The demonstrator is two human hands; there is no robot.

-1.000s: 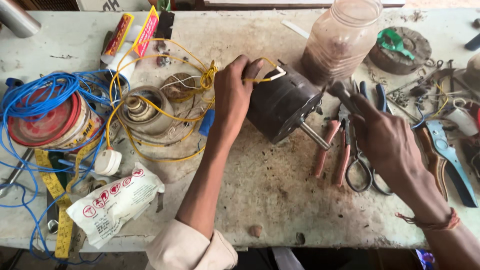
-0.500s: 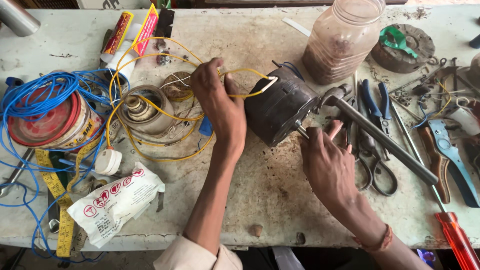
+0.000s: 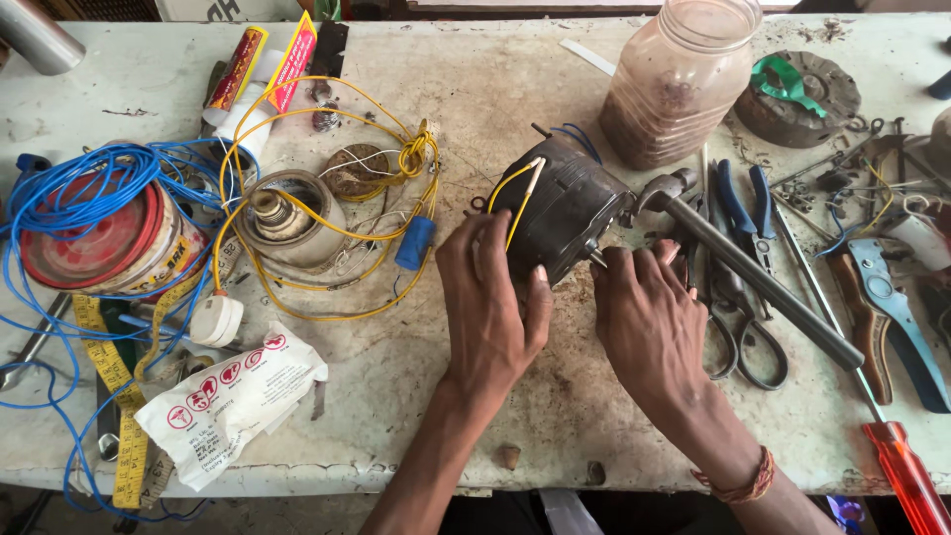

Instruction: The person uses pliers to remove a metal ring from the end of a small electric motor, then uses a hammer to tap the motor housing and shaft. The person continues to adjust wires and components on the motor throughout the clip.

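Note:
A dark cylindrical electric motor [image 3: 567, 208] lies on its side in the middle of the worn white workbench [image 3: 515, 99], with yellow and blue leads on top. My left hand [image 3: 487, 302] cups its near left side, thumb against the housing. My right hand [image 3: 649, 317] rests by the motor's shaft end, fingertips touching the shaft area. A hammer [image 3: 743, 263] with a grey metal handle lies just right of my right hand, its head by the motor.
Yellow wire [image 3: 327, 228] loops around a motor part [image 3: 287, 213] at left, beside a blue wire coil [image 3: 79, 198] on a red tin. A plastic jar [image 3: 679, 79] stands behind. Pliers [image 3: 738, 198], scissors [image 3: 748, 347], a red-handled screwdriver [image 3: 906, 476] lie at right.
My left hand slid from the motor's far top to its near side. My right hand left the hammer handle and came to the motor's shaft end. The hammer now lies on the bench.

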